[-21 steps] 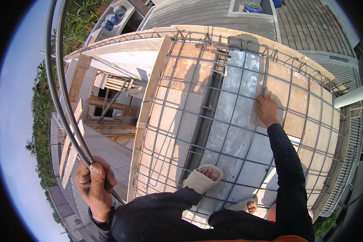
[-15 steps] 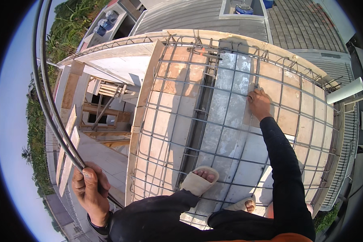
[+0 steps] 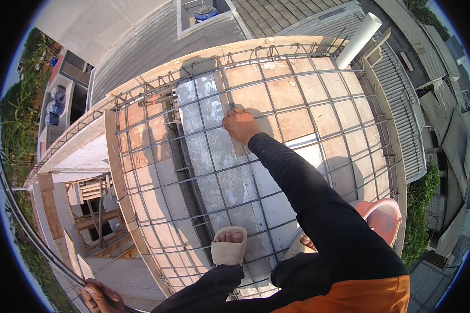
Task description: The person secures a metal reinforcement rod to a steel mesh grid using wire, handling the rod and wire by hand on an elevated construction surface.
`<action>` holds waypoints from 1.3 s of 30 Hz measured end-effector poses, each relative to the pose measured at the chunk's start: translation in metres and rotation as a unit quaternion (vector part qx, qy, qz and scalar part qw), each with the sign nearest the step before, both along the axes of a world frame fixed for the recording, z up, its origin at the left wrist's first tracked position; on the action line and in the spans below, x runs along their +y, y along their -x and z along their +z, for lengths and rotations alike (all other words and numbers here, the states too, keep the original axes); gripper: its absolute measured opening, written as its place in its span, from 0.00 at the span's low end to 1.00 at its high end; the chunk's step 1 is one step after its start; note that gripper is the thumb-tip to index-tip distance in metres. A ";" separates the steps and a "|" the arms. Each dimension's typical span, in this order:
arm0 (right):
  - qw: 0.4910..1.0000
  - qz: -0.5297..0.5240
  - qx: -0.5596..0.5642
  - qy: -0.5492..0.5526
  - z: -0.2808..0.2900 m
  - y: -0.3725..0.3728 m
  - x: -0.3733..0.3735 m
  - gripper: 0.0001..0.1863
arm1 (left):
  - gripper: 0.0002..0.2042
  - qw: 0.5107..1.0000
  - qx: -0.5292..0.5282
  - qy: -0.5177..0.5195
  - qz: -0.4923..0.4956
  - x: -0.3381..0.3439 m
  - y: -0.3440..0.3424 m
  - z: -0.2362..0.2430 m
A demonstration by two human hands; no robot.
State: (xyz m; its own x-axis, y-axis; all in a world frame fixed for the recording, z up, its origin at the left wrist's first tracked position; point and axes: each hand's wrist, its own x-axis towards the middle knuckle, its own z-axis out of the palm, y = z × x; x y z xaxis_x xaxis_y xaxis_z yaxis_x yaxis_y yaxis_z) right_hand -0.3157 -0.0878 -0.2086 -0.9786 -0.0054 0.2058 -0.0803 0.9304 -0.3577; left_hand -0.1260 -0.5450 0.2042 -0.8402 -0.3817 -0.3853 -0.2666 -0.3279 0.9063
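Observation:
My right hand [image 3: 242, 126] reaches down to the steel rebar grid [image 3: 306, 107], its fingers closed at a bar beside the grey metal strip [image 3: 197, 122]. A small dark tip pokes out above the fingers; what they grip is mostly hidden. At the lower left edge, my left hand [image 3: 100, 298] is wrapped round long steel bars [image 3: 31, 237] that curve up along the rim of the picture. The grid lies over formwork panels [image 3: 295, 121]. My sandalled foot [image 3: 228, 245] stands on the panels among the bars.
A pink bucket [image 3: 381, 221] stands right of my right arm. A white pipe [image 3: 357, 41] rises at the far right corner. Wooden edge boards [image 3: 112, 141] border the formwork. Left of it lies a lower opening with timbers [image 3: 96, 224]. Roofs [image 3: 141, 52] lie beyond.
The view has swung right, so the grid sits farther left and the bucket shows more. My left hand and its bars are lower in the picture. My right hand stays at about the same grid spot.

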 end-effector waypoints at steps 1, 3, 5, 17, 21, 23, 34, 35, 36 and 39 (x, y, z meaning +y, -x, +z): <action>1.000 0.000 -0.010 0.004 -0.001 -0.001 0.001 0.04 | 0.11 0.998 -0.023 0.048 0.036 -0.001 0.000 -0.001; 1.000 -0.006 0.014 -0.012 -0.004 -0.001 0.002 0.04 | 0.12 0.977 -0.053 0.198 0.062 0.004 -0.001 -0.004; 1.000 -0.005 0.022 -0.009 -0.007 -0.002 -0.001 0.04 | 0.12 0.938 -0.044 0.343 0.016 0.019 -0.006 -0.004; 0.995 -0.002 0.098 0.021 0.019 -0.029 -0.009 0.13 | 0.14 0.867 -0.035 0.490 -0.080 0.090 -0.003 0.011; 0.991 0.132 -0.012 0.012 0.025 -0.079 -0.014 0.14 | 0.16 0.865 -0.038 0.491 -0.094 0.102 -0.002 0.014; 0.985 0.164 -0.049 -0.004 0.019 -0.103 -0.015 0.14 | 0.17 0.870 -0.039 0.482 -0.092 0.108 -0.004 0.015; 0.984 0.160 -0.073 -0.018 0.004 -0.112 -0.026 0.07 | 0.18 0.855 -0.053 0.498 -0.135 0.123 0.009 0.014; 0.985 0.162 -0.064 -0.013 0.003 -0.109 -0.025 0.06 | 0.17 0.855 -0.052 0.498 -0.132 0.121 0.012 0.009; 0.983 0.171 -0.059 -0.006 0.002 -0.107 -0.025 0.06 | 0.16 0.855 -0.054 0.501 -0.123 0.118 0.014 0.004; 0.984 0.166 -0.068 -0.016 0.003 -0.100 -0.028 0.05 | 0.17 0.891 0.002 0.451 -0.056 0.092 0.014 -0.014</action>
